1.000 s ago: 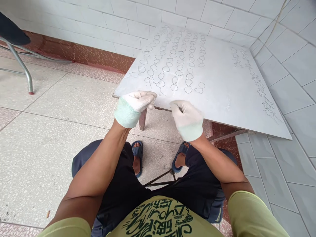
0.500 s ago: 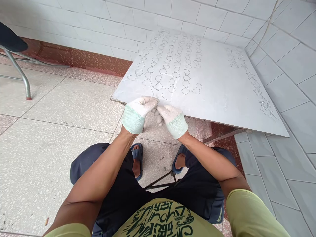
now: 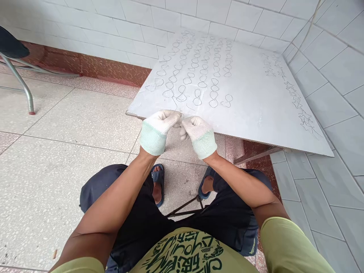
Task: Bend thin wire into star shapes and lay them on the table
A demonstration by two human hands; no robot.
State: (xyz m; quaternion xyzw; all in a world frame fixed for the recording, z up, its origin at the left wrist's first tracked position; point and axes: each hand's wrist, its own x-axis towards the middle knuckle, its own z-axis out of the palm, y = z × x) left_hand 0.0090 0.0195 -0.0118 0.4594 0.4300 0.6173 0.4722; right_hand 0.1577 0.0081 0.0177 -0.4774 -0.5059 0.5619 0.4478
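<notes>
My left hand (image 3: 162, 120), in a white knit glove with a pale green cuff, is closed with thumb and forefinger pinched at the front edge of the white board (image 3: 256, 106). Close beside it my right hand (image 3: 196, 129), gloved alike, is also closed in a pinch. A thin dark wire (image 3: 182, 115) shows between the fingertips; most of it is hidden by the gloves. Just beyond the hands lie rows of wire figure-eights (image 3: 197, 97) on the board. A short bent wire (image 3: 191, 109) rests near my right fingers.
Star-shaped wire pieces (image 3: 292, 94) lie in a line along the board's right side. White tiled walls (image 3: 247, 17) bound the board behind and at right. A chair leg (image 3: 24, 83) stands at far left. Dark thin bars (image 3: 184, 209) are between my feet.
The fingertips have shifted slightly, my right hand a little higher and turned, with a bit of wire now showing between the hands. The view has moved very little.
</notes>
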